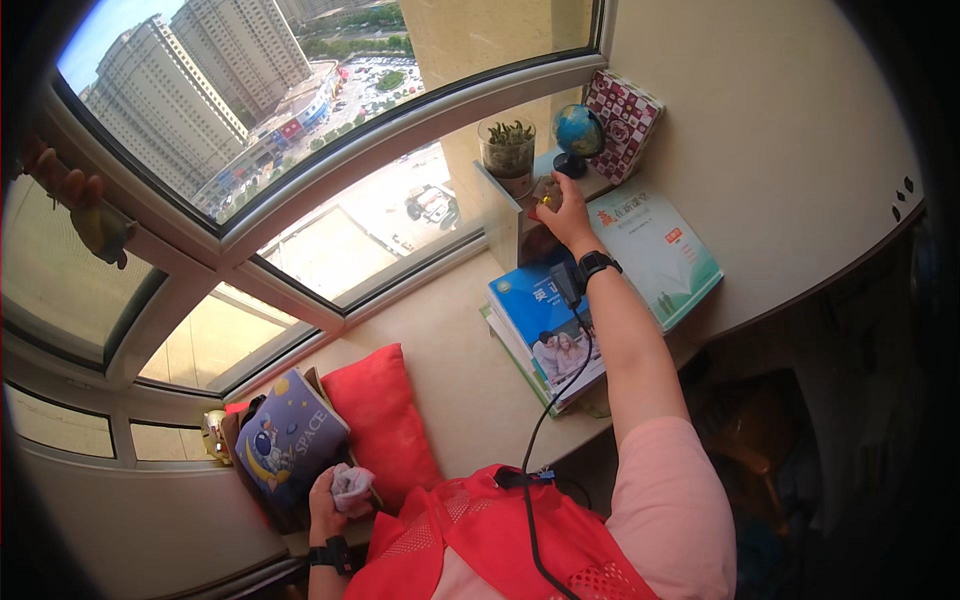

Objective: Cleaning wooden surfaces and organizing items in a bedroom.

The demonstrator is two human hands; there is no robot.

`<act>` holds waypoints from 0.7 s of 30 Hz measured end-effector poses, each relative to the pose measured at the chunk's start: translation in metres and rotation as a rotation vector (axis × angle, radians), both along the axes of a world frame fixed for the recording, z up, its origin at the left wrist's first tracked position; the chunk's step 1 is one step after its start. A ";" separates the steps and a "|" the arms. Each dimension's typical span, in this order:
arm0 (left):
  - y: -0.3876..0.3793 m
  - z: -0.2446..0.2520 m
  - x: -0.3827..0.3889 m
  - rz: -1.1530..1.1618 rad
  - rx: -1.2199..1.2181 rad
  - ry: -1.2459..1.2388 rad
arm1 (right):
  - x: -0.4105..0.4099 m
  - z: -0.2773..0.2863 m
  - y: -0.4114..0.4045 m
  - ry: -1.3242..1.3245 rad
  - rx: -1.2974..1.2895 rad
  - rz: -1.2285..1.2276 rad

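Observation:
My right hand (568, 215) reaches to the small shelf by the window. Its fingers are closed around a small clear ornament (547, 193) with something gold-coloured inside and a red base. Just behind it stand a glass pot of succulents (509, 154) and a small globe (577, 129) on a black stand. Low on the left, my left hand (324, 501) holds a crumpled pale grey-pink cloth (351, 488). Beside that hand are a purple notebook (289, 439) with an astronaut picture and a red cushion (384, 420).
Below the shelf (504, 217) lie stacked books, a blue textbook (536, 296) and a white-green workbook (660, 255). A checkered box (624, 124) leans at the wall. A black cable (551, 397) runs along my right arm to my red vest (480, 540). Window frames (420, 112) border the desk.

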State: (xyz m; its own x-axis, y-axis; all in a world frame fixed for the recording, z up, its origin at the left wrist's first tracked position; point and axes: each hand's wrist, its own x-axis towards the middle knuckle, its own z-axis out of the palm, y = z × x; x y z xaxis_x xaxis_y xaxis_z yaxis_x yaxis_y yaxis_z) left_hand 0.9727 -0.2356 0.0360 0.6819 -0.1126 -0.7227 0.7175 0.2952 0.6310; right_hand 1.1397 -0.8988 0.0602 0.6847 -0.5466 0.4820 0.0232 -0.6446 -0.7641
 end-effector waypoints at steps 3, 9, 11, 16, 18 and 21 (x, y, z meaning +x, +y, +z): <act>0.000 -0.006 0.004 -0.006 -0.031 0.007 | -0.004 -0.008 0.005 0.048 -0.078 -0.037; -0.009 -0.008 0.007 -0.026 0.031 -0.018 | -0.004 0.002 0.023 0.075 -0.072 -0.331; -0.008 -0.010 0.007 -0.026 0.036 -0.036 | -0.004 0.003 0.025 0.093 -0.095 -0.313; -0.012 -0.001 0.006 -0.019 -0.013 0.001 | -0.007 -0.017 0.021 -0.023 -0.097 -0.270; -0.015 -0.001 0.006 0.001 -0.013 -0.001 | -0.006 -0.023 0.017 -0.026 -0.097 -0.273; -0.013 -0.002 0.005 0.014 -0.015 -0.002 | 0.000 -0.022 0.013 -0.017 0.019 -0.220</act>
State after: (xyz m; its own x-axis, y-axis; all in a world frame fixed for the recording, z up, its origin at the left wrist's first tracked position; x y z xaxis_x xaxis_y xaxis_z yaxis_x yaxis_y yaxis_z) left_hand 0.9781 -0.2489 0.0341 0.6849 -0.1136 -0.7197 0.7119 0.3148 0.6278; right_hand 1.1396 -0.8860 0.0383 0.5403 -0.6907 0.4806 -0.1035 -0.6213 -0.7767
